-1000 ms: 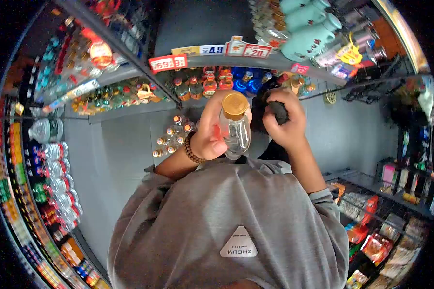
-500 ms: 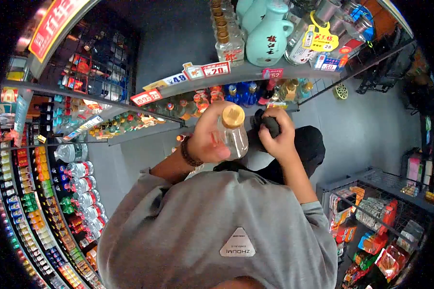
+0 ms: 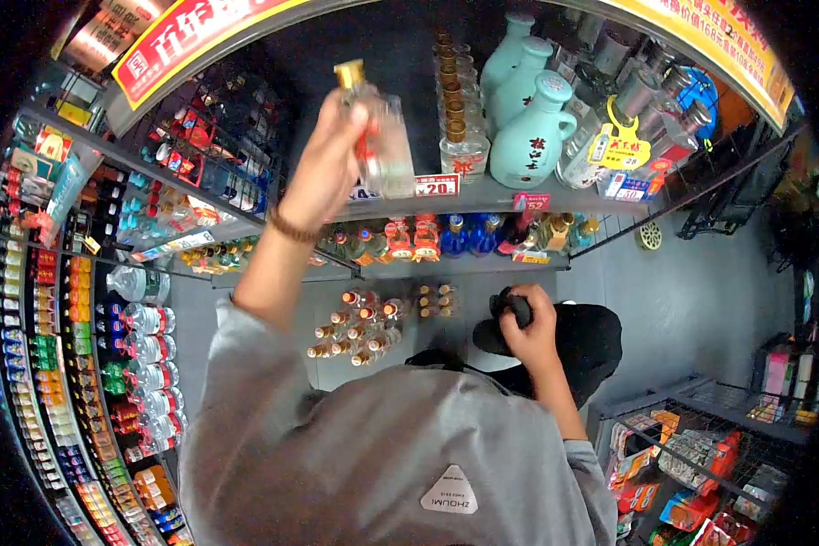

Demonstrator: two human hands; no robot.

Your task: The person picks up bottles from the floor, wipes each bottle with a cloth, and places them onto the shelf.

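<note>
My left hand [image 3: 329,156], with a beaded bracelet at the wrist, is wrapped round a clear glass liquor bottle [image 3: 387,150] with a gold cap and red marking. The bottle is raised, slightly tilted and blurred, in front of the upper shelf. To its right stands a row of similar gold-capped bottles [image 3: 456,150], beside pale green jugs [image 3: 530,146]. Lower down, my right hand [image 3: 532,326] is closed on a dark bunched thing [image 3: 511,308], whose kind I cannot make out. It is held near my dark-clad knee [image 3: 591,346].
Several capped bottles [image 3: 359,328] stand on the floor between me and the rack. The shelf edge [image 3: 482,196] carries price tags. Below it, a lower shelf holds blue bottles [image 3: 469,235]. Large water bottles [image 3: 150,364] line the left, and a wire rack of packets [image 3: 701,455] is at right.
My left hand has lifted the bottle from in front of my chest up and left to the upper shelf. Floor bottles have come into view. My right hand still grips the dark thing.
</note>
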